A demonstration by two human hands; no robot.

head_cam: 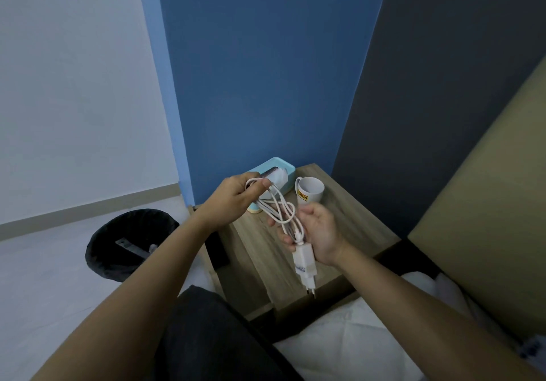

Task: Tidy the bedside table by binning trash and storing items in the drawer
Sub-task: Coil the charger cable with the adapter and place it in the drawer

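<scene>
Above the wooden bedside table (348,227) I hold a white charger. My left hand (236,196) is closed on loops of its white cable (280,206), raised over the table's back left. My right hand (317,231) grips the cable just above the white plug adapter (304,265), which hangs down with its two pins pointing at the table's front edge. A white mug (308,193) with a yellow label stands at the back of the table. Behind my left hand sits a light blue tissue box (283,171), partly hidden.
A black bin (130,242) lined with a bag stands on the pale floor left of the table, with some scraps inside. The bed's white sheet (369,336) and tan headboard (487,218) lie to the right. My dark trouser leg (206,336) is in front.
</scene>
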